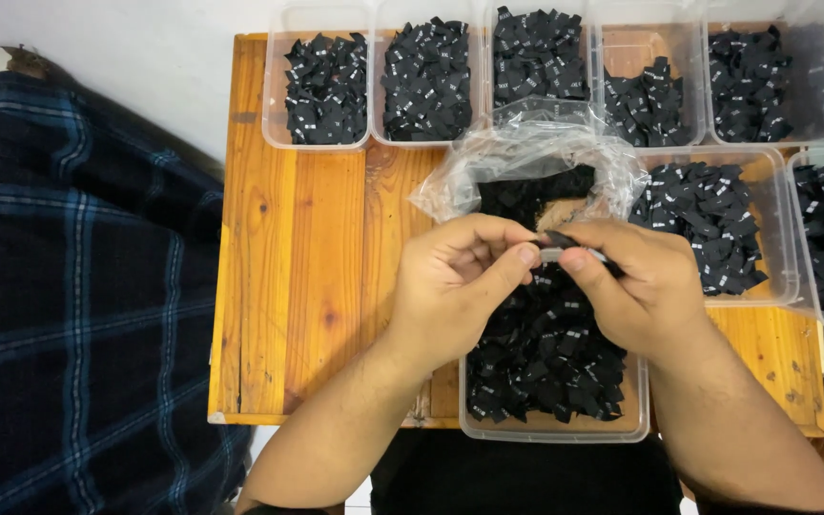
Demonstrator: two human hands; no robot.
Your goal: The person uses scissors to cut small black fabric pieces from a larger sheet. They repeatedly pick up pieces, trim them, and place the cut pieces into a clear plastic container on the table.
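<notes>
My left hand [455, 286] and my right hand [636, 286] meet above a clear plastic tub [550, 431] full of small black fabric labels [545, 358]. Between the fingertips of both hands is one small black label [557, 244] with a white mark. The left thumb and forefinger pinch its left end; the right thumb and fingers pinch its right end. Just behind the hands lies an open clear plastic bag [526, 157] with more black labels inside.
Several clear tubs of black labels line the back of the wooden table [298, 277], and two more stand at the right [717, 224]. A dark plaid cloth [78, 286] lies to the left of the table. The table's left half is bare wood.
</notes>
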